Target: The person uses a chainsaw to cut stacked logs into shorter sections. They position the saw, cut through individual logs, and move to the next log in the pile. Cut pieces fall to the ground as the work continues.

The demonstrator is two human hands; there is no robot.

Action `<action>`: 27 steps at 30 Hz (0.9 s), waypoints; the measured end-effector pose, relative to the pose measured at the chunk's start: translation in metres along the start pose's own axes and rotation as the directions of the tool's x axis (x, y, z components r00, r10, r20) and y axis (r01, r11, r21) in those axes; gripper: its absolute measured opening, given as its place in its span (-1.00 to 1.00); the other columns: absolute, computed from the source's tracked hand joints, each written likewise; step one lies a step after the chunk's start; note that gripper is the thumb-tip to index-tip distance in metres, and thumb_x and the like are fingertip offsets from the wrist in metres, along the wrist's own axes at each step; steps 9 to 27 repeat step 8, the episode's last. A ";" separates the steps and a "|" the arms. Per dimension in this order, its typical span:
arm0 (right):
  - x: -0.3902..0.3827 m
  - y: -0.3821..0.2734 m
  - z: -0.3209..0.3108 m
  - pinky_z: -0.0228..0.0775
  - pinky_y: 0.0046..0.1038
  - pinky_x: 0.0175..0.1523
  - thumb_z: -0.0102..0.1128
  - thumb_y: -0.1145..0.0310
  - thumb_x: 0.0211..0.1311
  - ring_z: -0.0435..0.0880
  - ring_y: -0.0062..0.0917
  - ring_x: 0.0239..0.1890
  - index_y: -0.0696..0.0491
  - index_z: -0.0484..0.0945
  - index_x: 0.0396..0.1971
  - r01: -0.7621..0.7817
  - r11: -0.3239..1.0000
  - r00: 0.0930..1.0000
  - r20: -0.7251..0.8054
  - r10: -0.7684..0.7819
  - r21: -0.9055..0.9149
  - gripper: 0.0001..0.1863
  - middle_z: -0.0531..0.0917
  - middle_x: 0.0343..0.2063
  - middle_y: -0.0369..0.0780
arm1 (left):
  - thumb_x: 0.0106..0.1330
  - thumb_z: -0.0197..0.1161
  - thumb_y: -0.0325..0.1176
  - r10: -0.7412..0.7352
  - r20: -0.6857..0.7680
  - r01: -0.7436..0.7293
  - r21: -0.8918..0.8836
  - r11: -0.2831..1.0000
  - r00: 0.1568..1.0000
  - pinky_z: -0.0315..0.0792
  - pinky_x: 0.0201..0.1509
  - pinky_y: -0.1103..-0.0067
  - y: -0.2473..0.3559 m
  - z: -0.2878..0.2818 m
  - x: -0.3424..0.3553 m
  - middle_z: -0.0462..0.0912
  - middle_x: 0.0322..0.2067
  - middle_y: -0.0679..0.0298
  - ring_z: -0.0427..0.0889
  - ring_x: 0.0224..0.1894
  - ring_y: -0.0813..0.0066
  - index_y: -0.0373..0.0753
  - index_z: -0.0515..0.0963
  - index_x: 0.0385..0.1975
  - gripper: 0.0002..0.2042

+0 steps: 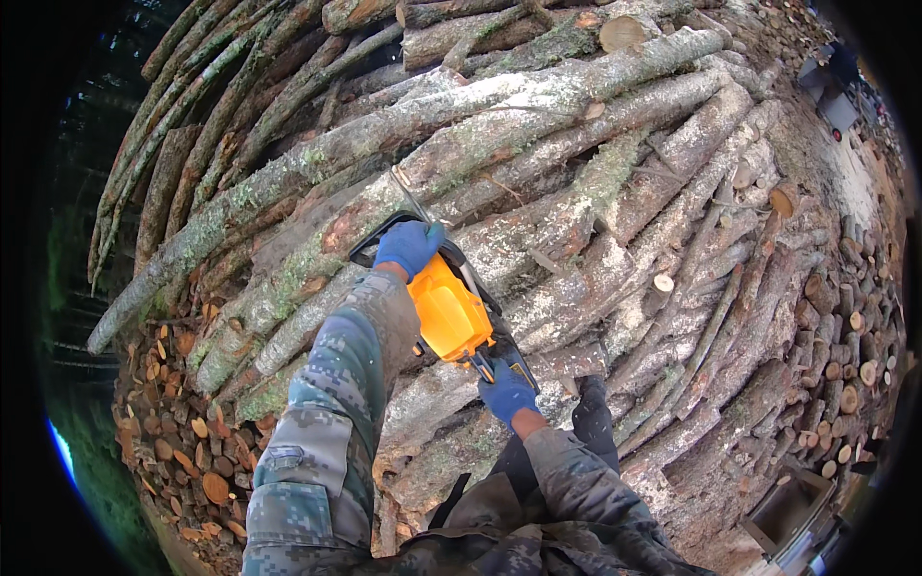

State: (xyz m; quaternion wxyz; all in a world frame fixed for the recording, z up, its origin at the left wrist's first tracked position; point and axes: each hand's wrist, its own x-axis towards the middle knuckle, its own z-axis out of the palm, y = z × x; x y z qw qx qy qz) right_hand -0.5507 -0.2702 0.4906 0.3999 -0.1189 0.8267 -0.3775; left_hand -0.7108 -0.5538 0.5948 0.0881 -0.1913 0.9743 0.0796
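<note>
An orange and black chainsaw (449, 312) is held between both my hands, over a pile of long logs. My left hand (411, 248), in a blue glove, is wrapped round the front handle. Lower down, my right hand (507, 394), gloved in blue too, grips the rear handle. The guide bar (411, 192) points away from me and its tip lies against a thick lichen-covered log (451, 154); whether it cuts into the wood I cannot tell. Another long log (384, 120) runs just beyond the tip.
Cut round pieces (216, 490) are heaped at the left, with more short logs (850, 398) at the right. Pale sawdust lies over many logs. My dark trouser leg (595, 422) stands among the logs. A box-like container (792, 509) is at the lower right.
</note>
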 end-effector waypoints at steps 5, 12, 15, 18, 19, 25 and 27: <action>0.006 -0.031 -0.003 0.54 0.01 0.12 0.21 -0.03 0.30 0.73 0.07 0.01 0.07 0.39 0.35 0.010 1.000 0.999 0.052 -0.009 -0.015 -0.29 0.72 -0.04 0.14 | 0.47 -0.04 0.23 -0.027 -0.032 0.029 0.059 0.998 0.999 0.55 0.00 0.06 -0.016 -0.023 0.014 0.74 -0.27 -0.16 0.71 -0.15 -0.24 -0.30 0.75 -0.28 -0.36; 0.022 -0.015 -0.005 0.50 -0.03 0.23 0.18 -0.08 0.32 0.70 0.04 0.11 0.06 0.27 0.48 0.012 1.000 0.992 0.122 -0.013 0.010 -0.17 0.68 0.09 0.14 | 0.47 -0.04 0.26 -0.038 -0.013 0.039 0.084 0.996 0.999 0.55 0.04 0.07 -0.008 -0.014 0.014 0.74 -0.21 -0.18 0.72 -0.11 -0.21 -0.31 0.75 -0.22 -0.33; 0.022 -0.015 -0.005 0.50 -0.03 0.23 0.18 -0.08 0.32 0.70 0.04 0.11 0.06 0.27 0.48 0.012 1.000 0.992 0.122 -0.013 0.010 -0.17 0.68 0.09 0.14 | 0.47 -0.04 0.26 -0.038 -0.013 0.039 0.084 0.996 0.999 0.55 0.04 0.07 -0.008 -0.014 0.014 0.74 -0.21 -0.18 0.72 -0.11 -0.21 -0.31 0.75 -0.22 -0.33; 0.022 -0.015 -0.005 0.50 -0.03 0.23 0.18 -0.08 0.32 0.70 0.04 0.11 0.06 0.27 0.48 0.012 1.000 0.992 0.122 -0.013 0.010 -0.17 0.68 0.09 0.14 | 0.47 -0.04 0.26 -0.038 -0.013 0.039 0.084 0.996 0.999 0.55 0.04 0.07 -0.008 -0.014 0.014 0.74 -0.21 -0.18 0.72 -0.11 -0.21 -0.31 0.75 -0.22 -0.33; 0.022 -0.015 -0.005 0.50 -0.03 0.23 0.18 -0.08 0.32 0.70 0.04 0.11 0.06 0.27 0.48 0.012 1.000 0.992 0.122 -0.013 0.010 -0.17 0.68 0.09 0.14 | 0.47 -0.04 0.26 -0.038 -0.013 0.039 0.084 0.996 0.999 0.55 0.04 0.07 -0.008 -0.014 0.014 0.74 -0.21 -0.18 0.72 -0.11 -0.21 -0.31 0.75 -0.22 -0.33; 0.022 -0.015 -0.005 0.50 -0.03 0.23 0.18 -0.08 0.32 0.70 0.04 0.11 0.06 0.27 0.48 0.012 1.000 0.992 0.122 -0.013 0.010 -0.17 0.68 0.09 0.14 | 0.47 -0.04 0.26 -0.038 -0.013 0.039 0.084 0.996 0.999 0.55 0.04 0.07 -0.008 -0.014 0.014 0.74 -0.21 -0.18 0.72 -0.11 -0.21 -0.31 0.75 -0.22 -0.33; 0.022 -0.015 -0.005 0.50 -0.03 0.23 0.18 -0.08 0.32 0.70 0.04 0.11 0.06 0.27 0.48 0.012 1.000 0.992 0.122 -0.013 0.010 -0.17 0.68 0.09 0.14 | 0.47 -0.04 0.26 -0.038 -0.013 0.039 0.084 0.996 0.999 0.55 0.04 0.07 -0.008 -0.014 0.014 0.74 -0.21 -0.18 0.72 -0.11 -0.21 -0.31 0.75 -0.22 -0.33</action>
